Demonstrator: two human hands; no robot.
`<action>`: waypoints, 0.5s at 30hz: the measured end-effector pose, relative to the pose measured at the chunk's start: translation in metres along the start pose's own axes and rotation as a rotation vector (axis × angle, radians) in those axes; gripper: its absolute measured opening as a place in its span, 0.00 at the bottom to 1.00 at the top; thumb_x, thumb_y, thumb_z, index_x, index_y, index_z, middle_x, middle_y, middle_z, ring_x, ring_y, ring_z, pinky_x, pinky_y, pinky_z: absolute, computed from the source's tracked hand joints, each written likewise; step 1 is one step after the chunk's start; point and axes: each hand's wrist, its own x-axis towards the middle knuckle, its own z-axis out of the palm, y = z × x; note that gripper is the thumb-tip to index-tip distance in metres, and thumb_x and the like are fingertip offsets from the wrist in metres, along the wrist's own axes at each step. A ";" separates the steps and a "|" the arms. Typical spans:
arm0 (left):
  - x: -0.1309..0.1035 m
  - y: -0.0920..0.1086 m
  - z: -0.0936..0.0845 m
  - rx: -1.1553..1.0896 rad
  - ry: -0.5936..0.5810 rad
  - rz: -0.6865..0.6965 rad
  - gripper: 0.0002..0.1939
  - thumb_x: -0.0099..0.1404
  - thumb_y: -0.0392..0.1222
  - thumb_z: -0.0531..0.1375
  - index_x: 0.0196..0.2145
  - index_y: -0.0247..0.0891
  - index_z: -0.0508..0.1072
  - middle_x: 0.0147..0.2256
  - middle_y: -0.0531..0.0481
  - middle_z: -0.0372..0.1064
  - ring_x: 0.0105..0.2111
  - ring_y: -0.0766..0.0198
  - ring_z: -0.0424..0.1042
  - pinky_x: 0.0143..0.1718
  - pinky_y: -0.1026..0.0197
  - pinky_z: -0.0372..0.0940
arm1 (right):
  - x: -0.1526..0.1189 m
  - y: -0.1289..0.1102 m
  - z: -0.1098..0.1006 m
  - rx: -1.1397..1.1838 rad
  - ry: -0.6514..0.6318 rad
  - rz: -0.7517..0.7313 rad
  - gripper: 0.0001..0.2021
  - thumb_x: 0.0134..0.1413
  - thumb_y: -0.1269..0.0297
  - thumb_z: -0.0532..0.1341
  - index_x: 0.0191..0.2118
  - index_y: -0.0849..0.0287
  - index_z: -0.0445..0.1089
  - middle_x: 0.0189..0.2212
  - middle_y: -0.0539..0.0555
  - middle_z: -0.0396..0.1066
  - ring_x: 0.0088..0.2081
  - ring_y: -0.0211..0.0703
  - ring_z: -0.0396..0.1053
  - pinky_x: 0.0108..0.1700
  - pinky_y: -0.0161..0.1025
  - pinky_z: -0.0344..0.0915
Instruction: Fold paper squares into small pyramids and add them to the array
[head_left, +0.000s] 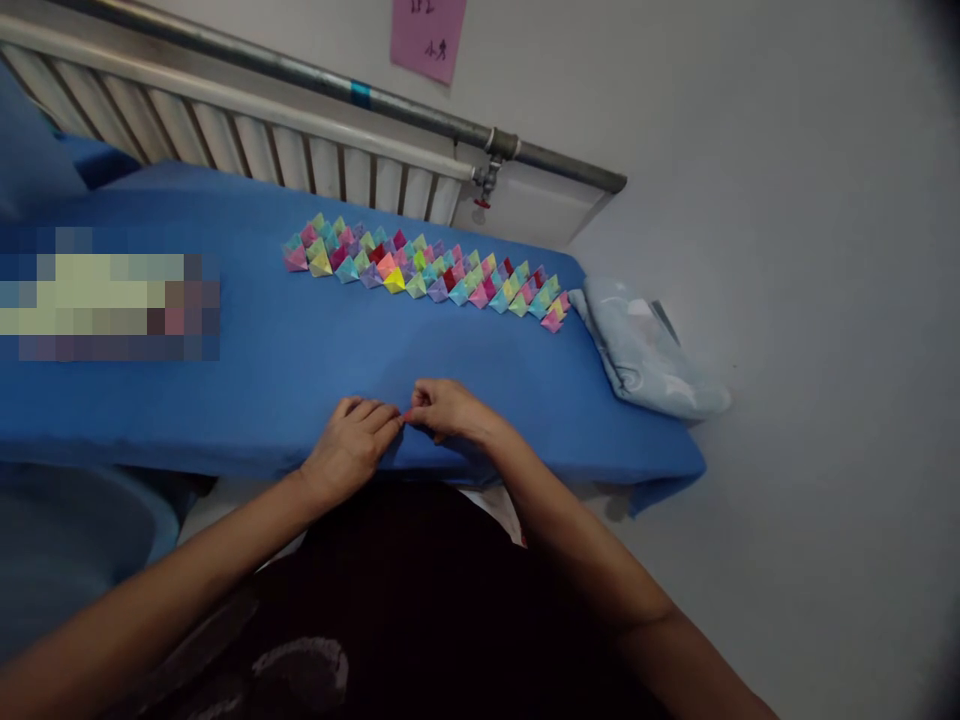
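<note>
Close to the front edge of the blue-covered table (270, 400), my left hand (352, 445) and my right hand (446, 408) meet at the fingertips. Between them shows a small red piece (408, 416), apparently paper, mostly hidden by the fingers. The right thumb and forefinger pinch it, and the left fingers are closed at its other side. A bit of orange peeks out below my right hand; I cannot make out what it is. Beyond the hands lie rows of folded paper diamonds (416, 285) in pink, yellow, green, blue and purple.
A folded light-blue cloth (645, 350) rests at the table's right end against the wall. Behind the table run a white radiator (322, 165) and a metal pipe (420, 112). A pixelated patch covers something at the left. A blue basin-like thing (82, 530) is below left.
</note>
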 end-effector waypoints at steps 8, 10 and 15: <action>0.000 0.002 -0.001 -0.008 -0.036 -0.038 0.16 0.66 0.28 0.51 0.46 0.36 0.74 0.44 0.43 0.75 0.40 0.57 0.70 0.42 0.53 0.59 | -0.004 0.006 -0.003 0.158 -0.006 0.018 0.11 0.51 0.74 0.64 0.25 0.58 0.61 0.17 0.41 0.58 0.18 0.29 0.58 0.16 0.25 0.60; 0.000 0.002 0.000 -0.014 -0.028 -0.040 0.16 0.66 0.28 0.51 0.46 0.36 0.74 0.44 0.43 0.75 0.41 0.56 0.70 0.42 0.53 0.59 | -0.005 0.008 -0.003 0.156 0.010 0.033 0.11 0.51 0.75 0.64 0.25 0.58 0.61 0.16 0.40 0.58 0.17 0.29 0.57 0.15 0.26 0.59; 0.004 0.003 -0.001 0.018 -0.013 -0.029 0.14 0.67 0.28 0.51 0.43 0.35 0.74 0.42 0.44 0.75 0.39 0.56 0.70 0.41 0.53 0.59 | -0.004 0.006 -0.003 0.092 -0.004 0.072 0.11 0.51 0.77 0.62 0.25 0.58 0.61 0.16 0.40 0.57 0.16 0.29 0.57 0.15 0.26 0.59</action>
